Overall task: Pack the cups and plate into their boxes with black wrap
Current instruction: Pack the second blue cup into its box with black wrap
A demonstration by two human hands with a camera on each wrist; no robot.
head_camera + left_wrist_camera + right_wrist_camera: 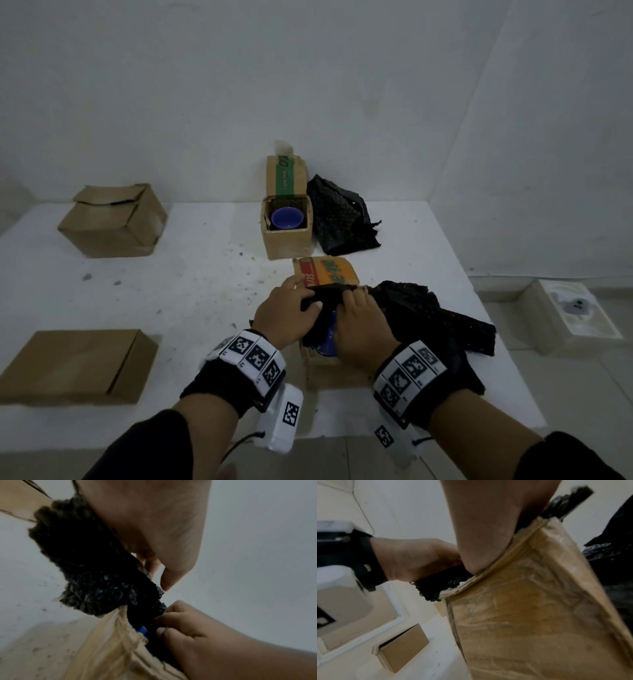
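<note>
Four cardboard boxes stand on the white table. Two blue cups show, and two pieces of black wrap; no plate can be made out.

The near box stands at the table's front edge, open, its printed flap raised on the far side. In it sits one cup, mostly covered by wrap, with only a strip of blue showing between the hands. The wrap spreads from the box mouth to the right across the table.

The left hand grips a bunched fold of this wrap over the box mouth, fingers curled round it. The right hand holds the same wrap from the other side, its fingertips pinching the black sheet just above the blue rim. The right wrist view shows the heel of that hand pressed against the box's top edge.

The far box stands open, its green-striped flap upright, with the second cup bare inside it. The second wrap lies crumpled just to its right, touching the box.

The back-left box has its flaps folded shut. The flat box at front left is closed too; what either holds cannot be told.

A pale foam block sits on the floor to the right of the table.
</note>
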